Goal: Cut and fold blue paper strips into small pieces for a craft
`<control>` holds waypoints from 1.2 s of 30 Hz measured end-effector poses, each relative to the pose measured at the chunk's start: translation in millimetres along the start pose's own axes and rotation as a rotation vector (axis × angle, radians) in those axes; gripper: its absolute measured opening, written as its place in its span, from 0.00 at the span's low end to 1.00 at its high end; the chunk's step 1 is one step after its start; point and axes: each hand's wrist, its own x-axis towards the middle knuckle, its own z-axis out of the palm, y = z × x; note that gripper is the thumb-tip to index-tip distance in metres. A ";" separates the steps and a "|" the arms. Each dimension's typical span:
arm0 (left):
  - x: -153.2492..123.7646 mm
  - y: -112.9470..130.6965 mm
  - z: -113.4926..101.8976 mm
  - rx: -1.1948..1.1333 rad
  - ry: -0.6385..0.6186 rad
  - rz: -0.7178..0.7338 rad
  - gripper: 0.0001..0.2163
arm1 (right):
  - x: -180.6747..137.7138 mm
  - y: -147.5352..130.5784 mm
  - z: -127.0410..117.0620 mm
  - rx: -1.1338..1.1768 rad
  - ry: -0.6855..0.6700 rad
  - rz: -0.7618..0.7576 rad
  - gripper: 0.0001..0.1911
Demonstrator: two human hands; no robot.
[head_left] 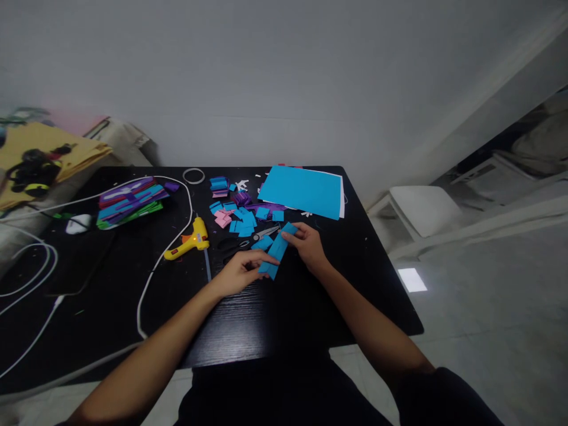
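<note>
Both hands hold a creased strip of blue paper [279,248] just above the front part of the table. My left hand [242,271] pinches its lower left end, the forefinger lying across the strip. At the upper right end, my right hand [307,245] grips it between thumb and fingers. Just behind the strip lie scissors [258,235] with dark handles, partly covered by blue paper. Small blue paper pieces [243,221] and folded pink pieces [222,218] are scattered beyond the left hand.
A yellow glue gun [193,240] lies on the left, its white cable [148,283] curving across the black table [239,343]. Blue sheets [304,192] are at the back right. A stack of coloured paper [131,202], a phone [80,263] and a white case [78,223] lie left.
</note>
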 end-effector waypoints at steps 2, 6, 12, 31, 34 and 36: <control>-0.1 0.9 -0.4 0.002 -0.005 0.013 0.11 | 0.3 0.9 -0.6 -0.004 0.019 -0.009 0.20; 0.0 5.9 -1.0 0.002 -0.053 0.014 0.09 | 4.5 2.1 -5.4 -0.011 0.105 -0.033 0.22; -1.6 8.7 -2.5 -0.025 -0.112 -0.005 0.08 | 14.7 1.9 -17.0 0.001 0.227 -0.081 0.20; 1.6 8.1 -7.5 -0.093 0.383 0.035 0.12 | 7.4 -4.5 -11.0 0.054 0.130 -0.033 0.21; 4.2 2.2 0.3 -0.015 0.314 0.008 0.14 | -0.2 -3.2 -2.2 0.033 0.053 -0.028 0.20; 4.6 -2.7 4.0 -0.015 0.269 -0.013 0.17 | -5.2 -0.8 4.5 0.028 0.004 -0.029 0.19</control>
